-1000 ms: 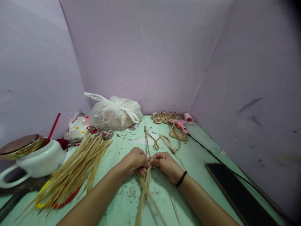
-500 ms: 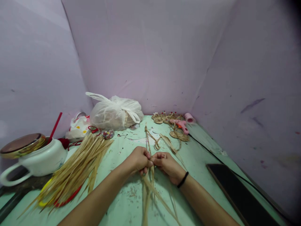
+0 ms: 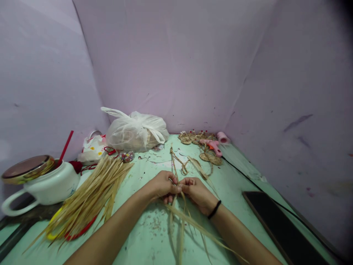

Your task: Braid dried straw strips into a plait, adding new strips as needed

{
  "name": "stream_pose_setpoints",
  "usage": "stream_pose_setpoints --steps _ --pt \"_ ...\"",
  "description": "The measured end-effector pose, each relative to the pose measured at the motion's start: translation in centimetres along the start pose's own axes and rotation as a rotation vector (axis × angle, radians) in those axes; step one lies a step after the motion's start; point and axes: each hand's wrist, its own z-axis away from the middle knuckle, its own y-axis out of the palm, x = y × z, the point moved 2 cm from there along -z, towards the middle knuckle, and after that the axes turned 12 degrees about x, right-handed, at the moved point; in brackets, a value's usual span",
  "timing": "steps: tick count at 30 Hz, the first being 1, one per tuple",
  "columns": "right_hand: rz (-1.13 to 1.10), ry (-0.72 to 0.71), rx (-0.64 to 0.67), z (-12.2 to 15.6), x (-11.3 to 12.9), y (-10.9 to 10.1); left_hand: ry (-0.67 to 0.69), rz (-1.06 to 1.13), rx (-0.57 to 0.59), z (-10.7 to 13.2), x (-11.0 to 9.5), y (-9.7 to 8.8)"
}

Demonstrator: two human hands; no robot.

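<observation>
Both hands meet at the middle of the table on a thin braid [image 3: 173,162] of dry straw-coloured fibre. My left hand [image 3: 163,186] is closed, thumb and fingers pinching the braid from the left. From the right, my right hand [image 3: 195,191], with a black band on the wrist, pinches it at the same spot. Loose flat fibre strips [image 3: 190,220] hang from beneath the fingers toward the near edge. Beyond the hands the finished braid runs away over the table and bends into a loop. The exact crossing of the strips is hidden by the fingertips.
On the left lie a bundle of dry strips [image 3: 96,195] and a white pot [image 3: 55,186] with a handle. A knotted plastic bag [image 3: 135,132] sits at the back. To the right are a pink glue gun [image 3: 212,145], coiled braids [image 3: 210,158] and a dark flat slab [image 3: 278,224].
The hands stay nearly in place, still pinching the braid. Below them the loose strips have shifted, one swinging out to the right across my right forearm.
</observation>
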Motion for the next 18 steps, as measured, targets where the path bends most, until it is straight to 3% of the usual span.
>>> stream_pose_setpoints --steps 3,8,12,15,16,18 --pt "0.001 0.009 -0.011 -0.1 -0.2 -0.1 -0.061 -0.131 0.019 1.1 -0.5 -1.2" --pt "0.015 0.065 -0.028 0.1 0.0 -0.1 -0.163 -0.536 0.194 2.9 -0.9 -2.4" --pt "0.013 0.077 -0.004 0.1 0.1 -0.1 -0.131 -0.985 0.082 3.0 -1.3 -1.5" --pt "0.008 0.066 -0.005 0.1 0.0 -0.1 -0.127 -1.006 0.108 3.6 -1.7 -2.3" --pt "0.008 0.06 -0.006 0.1 0.0 -0.1 -0.147 -0.96 0.152 4.2 -1.8 -3.2" --pt "0.014 0.055 -0.005 0.2 0.1 -0.1 -0.132 -0.917 0.053 5.9 -2.1 -6.2"
